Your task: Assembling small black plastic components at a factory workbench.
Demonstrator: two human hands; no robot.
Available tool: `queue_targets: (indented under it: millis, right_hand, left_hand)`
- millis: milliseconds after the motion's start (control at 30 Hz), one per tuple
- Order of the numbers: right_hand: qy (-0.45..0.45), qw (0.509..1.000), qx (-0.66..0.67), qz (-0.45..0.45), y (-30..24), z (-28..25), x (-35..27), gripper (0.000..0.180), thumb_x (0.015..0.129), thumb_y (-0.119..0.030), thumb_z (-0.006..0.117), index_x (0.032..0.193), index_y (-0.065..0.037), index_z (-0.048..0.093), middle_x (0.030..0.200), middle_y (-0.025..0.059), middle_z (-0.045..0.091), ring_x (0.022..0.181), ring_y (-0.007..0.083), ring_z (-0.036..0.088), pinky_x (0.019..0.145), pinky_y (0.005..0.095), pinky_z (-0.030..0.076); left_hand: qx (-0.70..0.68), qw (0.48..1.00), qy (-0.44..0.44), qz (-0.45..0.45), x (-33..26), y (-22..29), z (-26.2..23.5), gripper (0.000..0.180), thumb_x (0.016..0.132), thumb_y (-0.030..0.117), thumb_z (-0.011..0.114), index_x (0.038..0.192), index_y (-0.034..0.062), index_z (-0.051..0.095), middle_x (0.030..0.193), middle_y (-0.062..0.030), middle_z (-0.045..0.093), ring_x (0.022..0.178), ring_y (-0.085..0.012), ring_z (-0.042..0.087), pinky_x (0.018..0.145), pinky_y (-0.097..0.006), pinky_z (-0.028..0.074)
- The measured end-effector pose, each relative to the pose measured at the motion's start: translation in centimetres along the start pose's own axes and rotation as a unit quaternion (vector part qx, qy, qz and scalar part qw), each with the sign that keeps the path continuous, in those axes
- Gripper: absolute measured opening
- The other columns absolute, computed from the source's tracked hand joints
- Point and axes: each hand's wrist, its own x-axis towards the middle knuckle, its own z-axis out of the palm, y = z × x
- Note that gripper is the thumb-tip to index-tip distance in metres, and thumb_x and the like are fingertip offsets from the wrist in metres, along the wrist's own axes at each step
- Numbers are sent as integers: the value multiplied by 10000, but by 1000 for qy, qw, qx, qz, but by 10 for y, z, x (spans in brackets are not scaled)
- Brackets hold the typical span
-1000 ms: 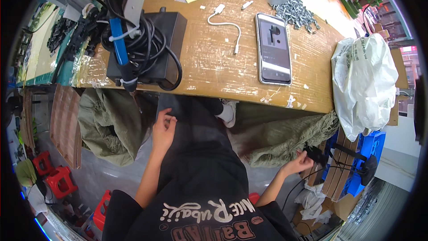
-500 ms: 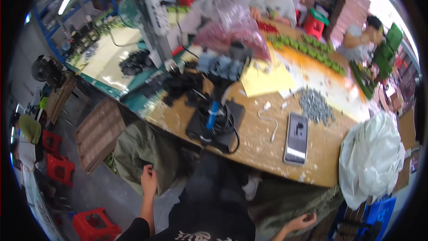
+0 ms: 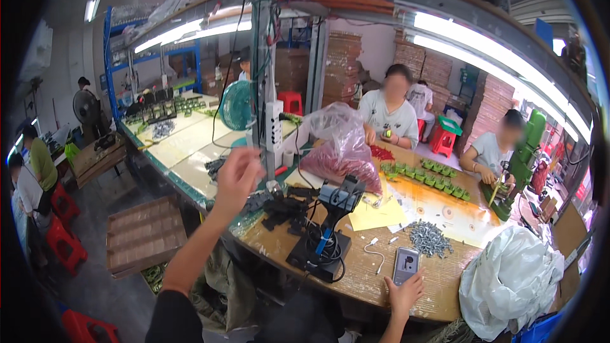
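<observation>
My left hand (image 3: 240,176) is raised in front of the table's left part, smeared by motion. Its fingers look loosely bent and apart, and nothing shows in them. At the front edge, my right hand (image 3: 405,291) reaches over the lower end of a grey smartphone (image 3: 406,265), thumb on one side and fingers spread on the other. The phone lies flat, screen up. Beside it lies a short white cable (image 3: 375,249), and beyond it a pile of small grey parts (image 3: 429,239). A black stand device (image 3: 327,248) with coiled cable stands between my hands.
A white plastic bag (image 3: 511,279) bulges at the table's right end. Behind are a clear bag of pink pieces (image 3: 343,159), yellow paper (image 3: 378,211) and rows of green parts (image 3: 432,181). Co-workers sit across, one at a green press (image 3: 530,159). A wooden tray (image 3: 145,232) stands left.
My view has tilted up. My left hand has risen from beside my lap to above table height. My right hand has come from below the table edge up to the phone.
</observation>
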Motion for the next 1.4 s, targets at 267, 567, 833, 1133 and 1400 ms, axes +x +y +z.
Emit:
queue_targets:
  millis: [267, 567, 833, 1133, 1400]
  right_hand:
    - [-38, 999, 2, -12, 5, 12, 36, 971, 525, -362, 711, 1279, -8, 210, 1142, 187, 403, 1045, 352, 367, 901, 475, 254]
    - [-128, 988, 3, -82, 41, -28, 37, 955, 504, -382, 724, 1276, -55, 267, 1156, 176, 403, 1043, 352, 368, 877, 470, 275]
    - [-139, 985, 28, -97, 50, -24, 52, 926, 540, -371, 718, 1295, -105, 253, 1130, 174, 409, 1011, 345, 376, 855, 454, 292]
    - [-128, 988, 20, -81, 45, -12, 55, 860, 550, -345, 704, 1287, -170, 297, 1161, 155, 393, 1049, 349, 361, 870, 482, 278]
    - [-51, 953, 250, -163, 103, -11, 58, 775, 721, -291, 640, 1320, -44, 214, 1304, 181, 306, 1138, 313, 351, 919, 417, 296]
  left_hand:
    - [256, 912, 23, 319, 219, 67, 71, 153, 731, 186, 546, 800, 50, 535, 653, -116, 581, 612, -269, 576, 560, -335, 438]
    - [364, 854, 266, 260, 370, 132, 37, 317, 721, 326, 522, 876, 51, 544, 870, -172, 600, 855, -329, 566, 745, -391, 434]
    - [339, 851, 276, 292, 388, 108, 30, 359, 712, 314, 557, 938, 34, 551, 924, -151, 599, 887, -293, 568, 771, -354, 430]
    - [283, 903, 132, 295, 120, -5, -11, 84, 831, 91, 489, 904, 57, 514, 858, -25, 547, 724, -98, 500, 690, -234, 400]
    - [376, 916, 104, 93, -126, -165, -39, 227, 735, 64, 531, 958, 40, 502, 906, -104, 520, 844, -225, 490, 776, -311, 383]
